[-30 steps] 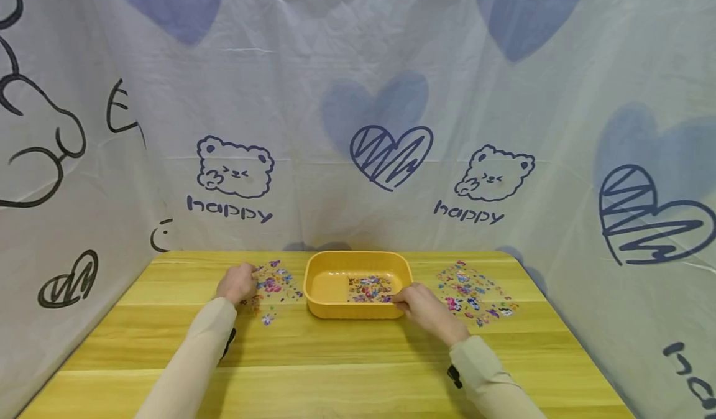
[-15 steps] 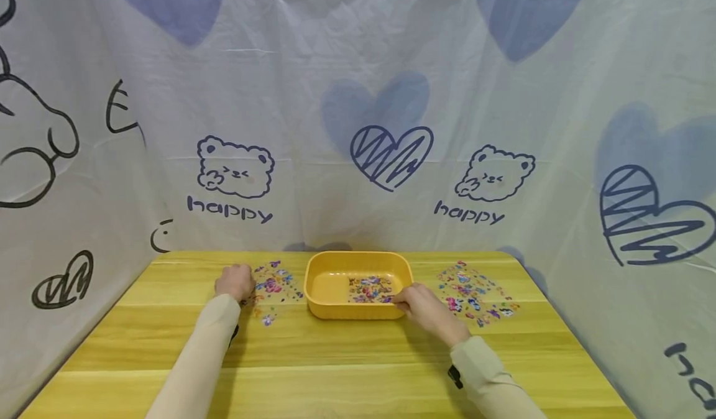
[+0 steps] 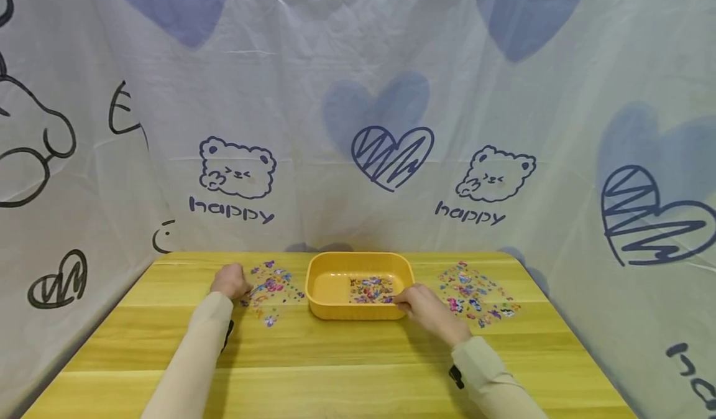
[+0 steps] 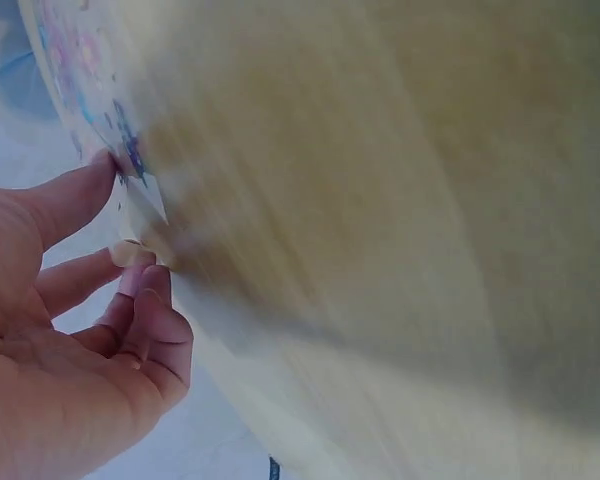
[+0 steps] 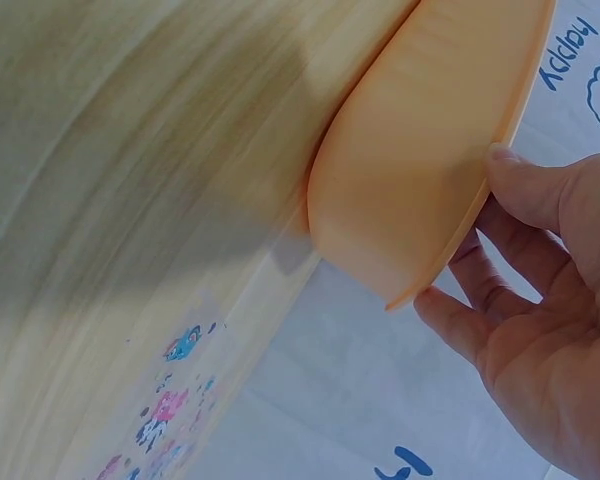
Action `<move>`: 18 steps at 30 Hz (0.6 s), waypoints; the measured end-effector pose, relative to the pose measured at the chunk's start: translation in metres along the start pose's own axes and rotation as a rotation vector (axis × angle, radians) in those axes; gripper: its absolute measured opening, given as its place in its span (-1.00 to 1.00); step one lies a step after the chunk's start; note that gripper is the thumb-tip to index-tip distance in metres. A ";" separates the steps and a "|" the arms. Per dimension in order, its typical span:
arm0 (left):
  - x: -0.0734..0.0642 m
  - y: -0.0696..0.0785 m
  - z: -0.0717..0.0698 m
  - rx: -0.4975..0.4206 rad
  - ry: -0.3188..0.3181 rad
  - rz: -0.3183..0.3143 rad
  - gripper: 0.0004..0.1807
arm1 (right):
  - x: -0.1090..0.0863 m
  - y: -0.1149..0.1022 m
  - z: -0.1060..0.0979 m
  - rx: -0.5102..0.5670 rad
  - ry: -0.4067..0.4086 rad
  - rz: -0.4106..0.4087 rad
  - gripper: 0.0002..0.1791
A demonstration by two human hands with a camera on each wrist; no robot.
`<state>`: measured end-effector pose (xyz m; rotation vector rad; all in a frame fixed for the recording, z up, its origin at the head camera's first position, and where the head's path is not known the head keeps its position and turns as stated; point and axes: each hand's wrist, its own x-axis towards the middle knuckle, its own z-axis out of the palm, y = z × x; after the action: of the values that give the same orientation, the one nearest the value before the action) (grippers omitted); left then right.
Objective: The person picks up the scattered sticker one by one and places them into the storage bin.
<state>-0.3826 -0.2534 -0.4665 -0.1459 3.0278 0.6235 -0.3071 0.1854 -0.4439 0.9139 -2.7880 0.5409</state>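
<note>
In the head view, my left hand [image 3: 229, 281] is at the left edge of a clear sticker sheet [image 3: 274, 286] with small colourful stickers. From the left wrist, its thumb [image 4: 85, 190] touches the sheet's edge, with a visible gap to the index finger; the other fingers are bent. A pale corner shows between thumb and index. My right hand [image 3: 422, 310] grips the front right corner of a yellow plastic box [image 3: 347, 311], thumb [image 5: 530, 185] on its rim and fingers behind. Another sticker sheet [image 3: 371, 288] lies in the box's right half.
A third sticker sheet [image 3: 472, 294] lies to the right of the box. All stand on a wood-grain table [image 3: 335, 375]. A white printed cloth [image 3: 313, 207] hangs behind the table and at both sides.
My left hand has shifted slightly left and tilted; the left sheet's upper part has shifted a little left and bends near the fingers. The right hand keeps its grip on the box.
</note>
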 end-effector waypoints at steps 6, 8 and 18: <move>-0.002 0.001 0.000 -0.092 -0.030 -0.029 -0.75 | -0.001 0.001 0.001 0.001 -0.004 0.009 -0.80; -0.003 0.000 0.000 -0.118 -0.022 -0.034 -0.79 | -0.001 0.000 0.001 0.000 -0.007 0.011 -0.80; -0.002 -0.008 0.001 -0.171 0.073 -0.008 -0.75 | -0.001 0.001 0.000 0.025 -0.015 0.015 -0.80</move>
<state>-0.3793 -0.2597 -0.4705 -0.1907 3.0376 0.8947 -0.3069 0.1866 -0.4438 0.9071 -2.8096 0.5743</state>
